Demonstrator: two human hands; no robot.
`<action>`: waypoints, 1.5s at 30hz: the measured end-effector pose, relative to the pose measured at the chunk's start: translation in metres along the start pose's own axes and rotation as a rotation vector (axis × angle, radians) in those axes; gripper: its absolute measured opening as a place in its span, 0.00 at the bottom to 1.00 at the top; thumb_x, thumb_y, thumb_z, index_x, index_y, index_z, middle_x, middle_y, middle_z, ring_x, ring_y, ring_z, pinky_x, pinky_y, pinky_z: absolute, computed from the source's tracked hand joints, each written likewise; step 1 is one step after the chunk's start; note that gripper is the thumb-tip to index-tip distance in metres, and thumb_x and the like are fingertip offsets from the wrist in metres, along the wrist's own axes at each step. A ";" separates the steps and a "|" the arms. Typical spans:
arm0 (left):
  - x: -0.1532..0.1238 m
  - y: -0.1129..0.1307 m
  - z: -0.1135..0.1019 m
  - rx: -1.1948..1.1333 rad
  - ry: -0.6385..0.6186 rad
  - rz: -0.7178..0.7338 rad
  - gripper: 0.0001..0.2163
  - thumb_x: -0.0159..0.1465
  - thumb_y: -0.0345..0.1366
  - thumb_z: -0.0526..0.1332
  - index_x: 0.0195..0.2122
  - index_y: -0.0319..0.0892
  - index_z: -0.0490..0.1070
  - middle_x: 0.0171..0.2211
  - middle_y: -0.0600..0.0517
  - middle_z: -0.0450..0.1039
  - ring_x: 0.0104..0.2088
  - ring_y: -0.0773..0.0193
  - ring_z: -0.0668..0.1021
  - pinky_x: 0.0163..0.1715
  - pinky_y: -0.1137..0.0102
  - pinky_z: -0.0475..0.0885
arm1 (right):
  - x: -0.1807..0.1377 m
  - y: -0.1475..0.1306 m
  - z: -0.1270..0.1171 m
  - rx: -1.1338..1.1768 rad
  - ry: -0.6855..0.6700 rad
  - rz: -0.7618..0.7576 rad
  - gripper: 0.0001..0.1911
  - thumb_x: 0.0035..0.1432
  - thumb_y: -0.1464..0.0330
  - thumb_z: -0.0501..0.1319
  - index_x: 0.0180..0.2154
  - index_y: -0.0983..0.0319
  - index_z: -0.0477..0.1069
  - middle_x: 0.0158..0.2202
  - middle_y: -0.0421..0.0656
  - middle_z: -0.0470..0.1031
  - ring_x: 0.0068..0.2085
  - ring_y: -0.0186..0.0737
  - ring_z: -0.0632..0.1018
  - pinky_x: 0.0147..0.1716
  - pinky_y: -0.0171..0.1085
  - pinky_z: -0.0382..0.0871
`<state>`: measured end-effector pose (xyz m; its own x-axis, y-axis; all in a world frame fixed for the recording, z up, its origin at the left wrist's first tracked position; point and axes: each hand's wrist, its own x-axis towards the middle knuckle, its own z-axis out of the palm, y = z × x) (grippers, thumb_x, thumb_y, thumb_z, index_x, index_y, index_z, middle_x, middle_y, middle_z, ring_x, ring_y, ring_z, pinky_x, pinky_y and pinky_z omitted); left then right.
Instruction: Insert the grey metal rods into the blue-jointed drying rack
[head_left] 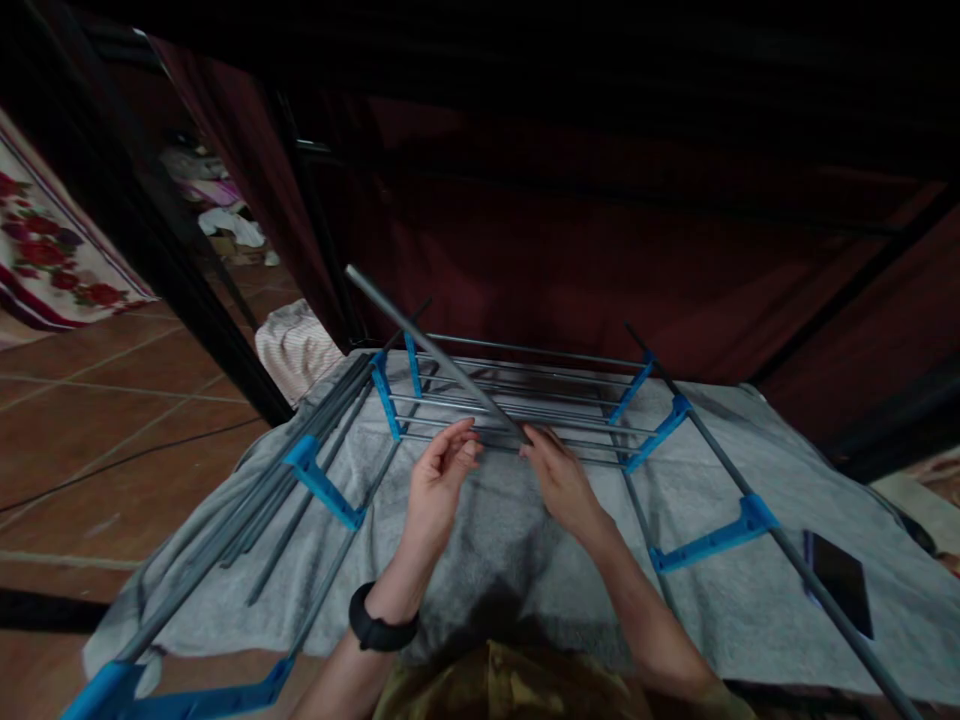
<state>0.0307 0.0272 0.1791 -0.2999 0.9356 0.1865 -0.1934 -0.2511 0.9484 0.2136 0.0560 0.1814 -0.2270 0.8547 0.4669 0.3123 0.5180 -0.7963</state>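
Observation:
My right hand [559, 475] is closed on the near end of a grey metal tube [427, 345], which slants up and away to the left. Beside it my left hand [444, 470] is held with curled fingers apart, touching nothing I can see. Both hands are above a partly assembled rack of grey tubes and blue plastic brackets. One blue bracket [326, 485] joins tubes on the left, and another blue bracket [716, 535] does so on the right. Thin crossbars [525, 408] span the rack's far part.
A bundle of loose grey tubes [300, 475] lies on the left of the grey towel [480, 590]. A dark phone [838, 583] rests at the right. Dark red curtains [555, 260] and black posts [172, 250] stand around; tiled floor [112, 470] shows at left.

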 end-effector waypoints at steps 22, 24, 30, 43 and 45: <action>0.015 -0.066 -0.029 -0.413 0.210 -0.401 0.10 0.53 0.34 0.75 0.33 0.39 0.77 0.26 0.54 0.73 0.27 0.69 0.76 0.38 0.69 0.77 | -0.085 0.141 -0.040 -0.583 -0.077 0.064 0.15 0.66 0.61 0.51 0.46 0.55 0.74 0.42 0.46 0.79 0.45 0.49 0.80 0.48 0.49 0.74; 0.018 -0.068 -0.035 -0.413 0.240 -0.406 0.08 0.54 0.33 0.74 0.31 0.39 0.76 0.24 0.55 0.72 0.26 0.70 0.75 0.37 0.70 0.78 | -0.092 0.153 -0.053 -0.647 -0.042 0.074 0.15 0.65 0.61 0.51 0.44 0.57 0.74 0.40 0.47 0.79 0.44 0.50 0.80 0.48 0.50 0.73; 0.029 -0.070 -0.049 -0.458 0.342 -0.525 0.05 0.60 0.23 0.67 0.32 0.38 0.73 0.28 0.51 0.76 0.24 0.71 0.77 0.33 0.72 0.80 | -0.114 0.170 -0.073 -0.857 0.206 0.208 0.17 0.61 0.58 0.51 0.41 0.57 0.75 0.45 0.50 0.78 0.49 0.53 0.76 0.59 0.61 0.60; 0.038 -0.087 -0.070 -0.477 0.415 -0.612 0.06 0.65 0.20 0.59 0.35 0.37 0.71 0.30 0.48 0.79 0.27 0.67 0.81 0.31 0.72 0.80 | -0.111 0.177 -0.077 0.417 0.695 0.529 0.19 0.45 0.58 0.70 0.41 0.52 0.74 0.37 0.42 0.78 0.40 0.51 0.81 0.51 0.60 0.74; 0.037 -0.088 -0.067 -0.490 0.407 -0.601 0.06 0.66 0.21 0.58 0.36 0.37 0.71 0.30 0.49 0.78 0.27 0.66 0.82 0.32 0.72 0.80 | -0.111 0.177 -0.076 0.490 0.674 0.515 0.09 0.46 0.60 0.69 0.32 0.51 0.74 0.34 0.43 0.77 0.40 0.52 0.82 0.50 0.62 0.75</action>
<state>-0.0262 0.0668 0.0852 -0.3103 0.8060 -0.5040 -0.7772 0.0902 0.6227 0.3640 0.0558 0.0176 0.4521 0.8918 0.0178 -0.2272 0.1344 -0.9645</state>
